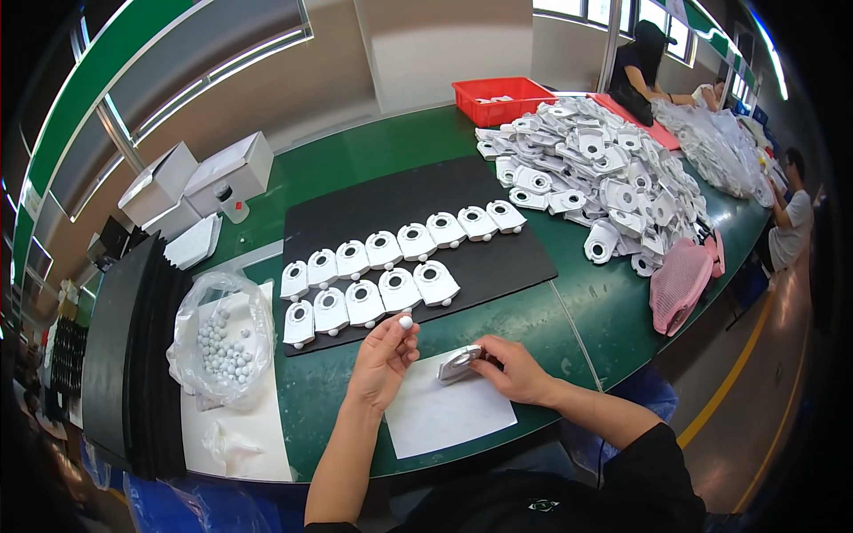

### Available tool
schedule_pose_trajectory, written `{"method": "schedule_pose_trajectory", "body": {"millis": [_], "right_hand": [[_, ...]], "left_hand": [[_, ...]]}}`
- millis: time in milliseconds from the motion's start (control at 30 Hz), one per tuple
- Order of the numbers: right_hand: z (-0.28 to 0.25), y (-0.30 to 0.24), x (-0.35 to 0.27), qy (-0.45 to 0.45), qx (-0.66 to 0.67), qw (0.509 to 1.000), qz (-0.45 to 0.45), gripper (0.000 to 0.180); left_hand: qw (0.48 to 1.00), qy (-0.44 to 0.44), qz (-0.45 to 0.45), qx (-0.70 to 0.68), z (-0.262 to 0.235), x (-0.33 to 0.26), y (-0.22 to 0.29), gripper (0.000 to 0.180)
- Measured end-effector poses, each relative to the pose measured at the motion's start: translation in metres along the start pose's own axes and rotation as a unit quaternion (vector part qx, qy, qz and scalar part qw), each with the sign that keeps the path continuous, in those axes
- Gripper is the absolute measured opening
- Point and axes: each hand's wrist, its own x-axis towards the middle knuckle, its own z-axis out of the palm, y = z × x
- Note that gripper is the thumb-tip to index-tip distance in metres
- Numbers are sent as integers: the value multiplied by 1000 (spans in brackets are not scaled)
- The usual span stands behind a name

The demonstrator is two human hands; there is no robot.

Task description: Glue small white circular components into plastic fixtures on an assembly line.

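White ball (406, 322) sits pinched in the curled left hand (384, 353)

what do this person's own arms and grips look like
The left grip and right grip are ungloved, no wristband visible. The left forearm and right forearm are bare; the right sleeve is short and black, the left sleeve a black sliver.

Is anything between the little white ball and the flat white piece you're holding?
Nothing visible stands between the small round white ball in the left hand and the flat white plastic-looking piece in the right hand.
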Motion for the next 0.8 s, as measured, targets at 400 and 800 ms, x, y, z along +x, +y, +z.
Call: {"method": "schedule_pose_trajectory", "body": {"millis": [400,800], "right_hand": [[2,18,-1,11,285,956,63,15],[-3,14,5,3,547,826,135,9]], "left_hand": [[997,6,9,78,14,-4,-2,25],[961,-34,4,273,24,-7,-14,22]]}}
